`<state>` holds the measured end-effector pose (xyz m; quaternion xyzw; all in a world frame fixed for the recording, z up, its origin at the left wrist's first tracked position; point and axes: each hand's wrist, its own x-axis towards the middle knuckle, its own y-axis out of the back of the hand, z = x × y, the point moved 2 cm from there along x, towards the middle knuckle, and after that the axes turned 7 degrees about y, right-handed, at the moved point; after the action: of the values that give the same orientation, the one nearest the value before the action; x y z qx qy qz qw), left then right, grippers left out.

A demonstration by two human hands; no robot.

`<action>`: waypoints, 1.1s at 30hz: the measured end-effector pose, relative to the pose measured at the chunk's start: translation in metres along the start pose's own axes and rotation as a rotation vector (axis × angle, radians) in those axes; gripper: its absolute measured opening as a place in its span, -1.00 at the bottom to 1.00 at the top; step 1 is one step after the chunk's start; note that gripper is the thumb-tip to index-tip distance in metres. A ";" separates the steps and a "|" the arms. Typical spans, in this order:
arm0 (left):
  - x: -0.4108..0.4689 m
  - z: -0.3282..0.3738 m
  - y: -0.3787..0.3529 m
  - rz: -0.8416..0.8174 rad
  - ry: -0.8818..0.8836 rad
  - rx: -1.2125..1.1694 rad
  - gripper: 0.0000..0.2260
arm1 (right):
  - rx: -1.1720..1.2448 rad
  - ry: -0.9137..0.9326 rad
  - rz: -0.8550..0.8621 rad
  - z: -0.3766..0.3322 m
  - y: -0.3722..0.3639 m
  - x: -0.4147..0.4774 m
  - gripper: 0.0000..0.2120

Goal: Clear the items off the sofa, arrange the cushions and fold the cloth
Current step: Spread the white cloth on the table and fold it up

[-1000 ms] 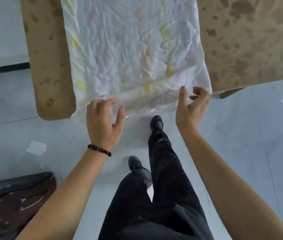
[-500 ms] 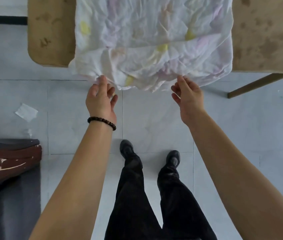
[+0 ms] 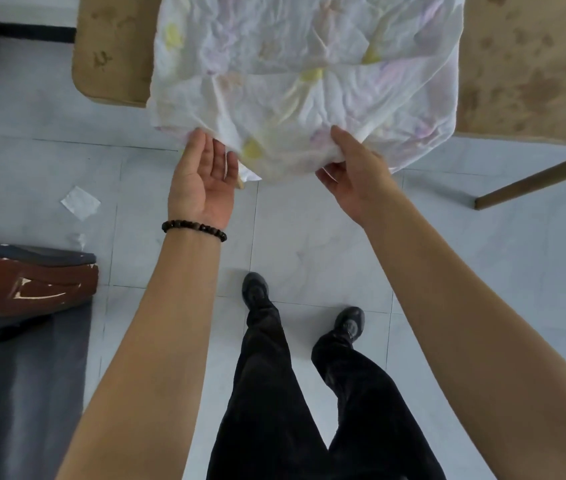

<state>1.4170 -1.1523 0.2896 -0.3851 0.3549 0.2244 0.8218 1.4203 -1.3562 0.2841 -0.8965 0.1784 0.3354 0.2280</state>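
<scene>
- Legs (image 3: 274,393) in black trousers and two dark shoes (image 3: 255,291) stand on pale grey floor tiles (image 3: 309,244); the tiles between the shoes and the table are bare.
- At the near left, a dark sofa (image 3: 15,393) with a glossy brown wooden armrest (image 3: 28,289) borders the standing area. A grey strip of it runs along the left edge of the view.
- A small white scrap of paper (image 3: 80,202) lies on the tiles just beyond the armrest, apart from the table.
- The left hand (image 3: 202,178), with a dark bead bracelet (image 3: 194,230) at the wrist, is turned palm up and open. Its fingertips (image 3: 198,140) touch the underside of the cloth's hanging edge.
- The right hand (image 3: 354,174) is closed on a bunched fold of the cloth, thumb on top and fingers under.
- The cloth (image 3: 302,81), white with faint yellow and pink marks, lies crumpled on the table. Its near edge hangs past the table edge over the tiles.
- The table (image 3: 530,71) has a tan, stained top with a rounded near-left corner (image 3: 84,88). One wooden leg (image 3: 530,178) slants down to the floor at the right.
- Open tiles extend right of the leg and left of the corner.
</scene>
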 end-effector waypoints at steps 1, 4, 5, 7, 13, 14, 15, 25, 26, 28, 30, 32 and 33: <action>-0.002 -0.004 0.000 -0.010 0.030 -0.037 -0.90 | 0.032 -0.018 -0.015 0.002 0.006 -0.003 -0.72; -0.001 -0.019 0.003 -0.011 0.152 -0.153 -0.57 | 0.090 -0.041 -0.069 0.004 0.025 -0.011 -0.78; 0.002 -0.022 0.001 -0.022 0.166 -0.130 -0.54 | 0.090 -0.035 -0.070 0.002 0.029 -0.013 -0.79; 0.009 -0.020 -0.007 -0.041 0.121 -0.014 -0.56 | 0.084 -0.019 -0.058 -0.002 0.035 -0.014 -0.80; 0.013 -0.017 -0.010 0.003 0.014 -0.008 -0.60 | -0.032 0.015 0.014 -0.003 0.051 -0.019 -0.71; 0.008 -0.025 -0.002 0.021 0.023 -0.036 -0.60 | -0.050 0.027 0.067 -0.001 0.057 -0.020 -0.71; 0.004 -0.034 0.010 0.047 0.042 -0.056 -0.60 | -0.064 0.038 0.125 0.003 0.064 -0.020 -0.74; 0.031 -0.088 0.062 0.525 0.263 0.416 -0.61 | -0.499 0.244 0.332 0.022 0.112 -0.001 -0.83; 0.035 -0.083 0.057 0.557 0.242 0.481 -0.56 | -0.507 0.252 0.307 0.020 0.113 0.001 -0.86; 0.039 -0.070 0.045 0.663 0.038 0.688 -0.40 | -0.479 0.296 0.247 0.013 0.110 0.004 -0.91; 0.031 -0.058 0.020 0.631 -0.466 1.044 -0.45 | -0.445 0.350 0.223 0.004 0.104 0.005 -0.80; 0.018 -0.055 -0.016 0.413 -1.017 1.344 -0.54 | -0.474 0.411 0.234 -0.007 0.099 0.005 -0.79; 0.018 -0.057 -0.033 0.285 -1.160 1.471 -0.56 | -0.502 0.456 0.238 -0.011 0.097 0.005 -0.75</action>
<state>1.4262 -1.2155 0.2663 0.4480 -0.0131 0.1990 0.8715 1.3833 -1.4435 0.2603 -0.9493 0.2401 0.1842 -0.0855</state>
